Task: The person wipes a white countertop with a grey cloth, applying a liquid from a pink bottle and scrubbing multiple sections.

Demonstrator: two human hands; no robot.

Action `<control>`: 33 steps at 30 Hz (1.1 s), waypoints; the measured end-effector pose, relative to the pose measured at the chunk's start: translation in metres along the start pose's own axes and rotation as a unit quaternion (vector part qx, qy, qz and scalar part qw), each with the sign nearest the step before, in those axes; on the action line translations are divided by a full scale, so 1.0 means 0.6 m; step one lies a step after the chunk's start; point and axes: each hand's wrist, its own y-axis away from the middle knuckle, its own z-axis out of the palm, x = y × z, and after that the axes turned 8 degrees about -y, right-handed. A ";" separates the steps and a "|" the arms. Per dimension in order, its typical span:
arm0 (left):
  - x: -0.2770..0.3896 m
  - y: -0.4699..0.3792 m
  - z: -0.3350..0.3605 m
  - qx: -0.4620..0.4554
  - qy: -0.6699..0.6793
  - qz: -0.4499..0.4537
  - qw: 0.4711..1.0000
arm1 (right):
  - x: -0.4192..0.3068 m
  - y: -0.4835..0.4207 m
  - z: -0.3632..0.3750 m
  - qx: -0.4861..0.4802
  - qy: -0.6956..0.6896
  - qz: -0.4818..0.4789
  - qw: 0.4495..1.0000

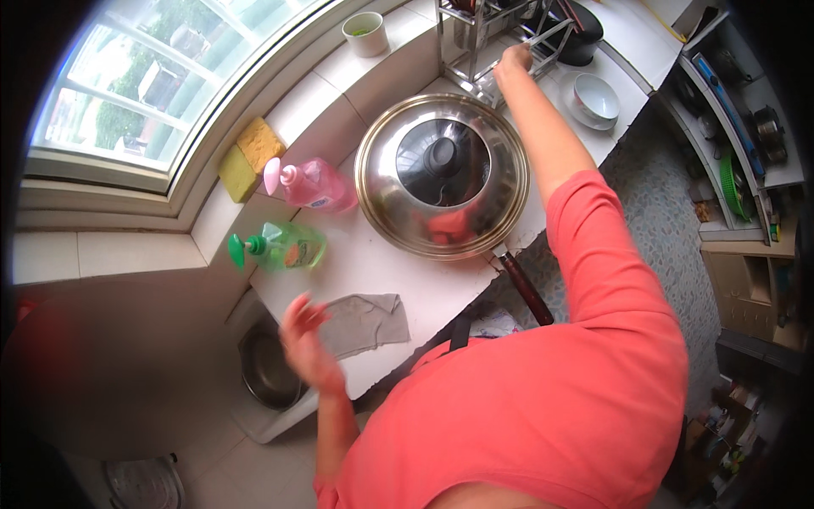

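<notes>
My right hand (514, 60) reaches to the metal wire rack (474, 44) at the far end of the counter. Its fingers are partly hidden, and whether they grip anything cannot be made out. Below that arm stands a pan with a dark wooden handle (524, 286), covered by a domed steel lid (381, 184) with a glass centre and black knob. My left hand (311, 347), blurred and holding nothing visible, hovers over the counter by the sink. Beside it a grey cloth (369, 323) lies flat. A metal basin (270, 369) sits in the sink, partly behind that hand.
Pink (324, 184) and green (296, 247) pump bottles stand left of the pan. A two-tone sponge (251, 159) and a white cup (365, 35) rest on the window ledge. At right are a white bowl on a plate (596, 98), a black container (582, 38) and shelves (731, 146).
</notes>
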 end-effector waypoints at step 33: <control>-0.227 -0.084 0.286 -0.198 0.185 -0.350 0.897 | -0.077 0.178 -0.598 -0.445 0.546 0.089 0.704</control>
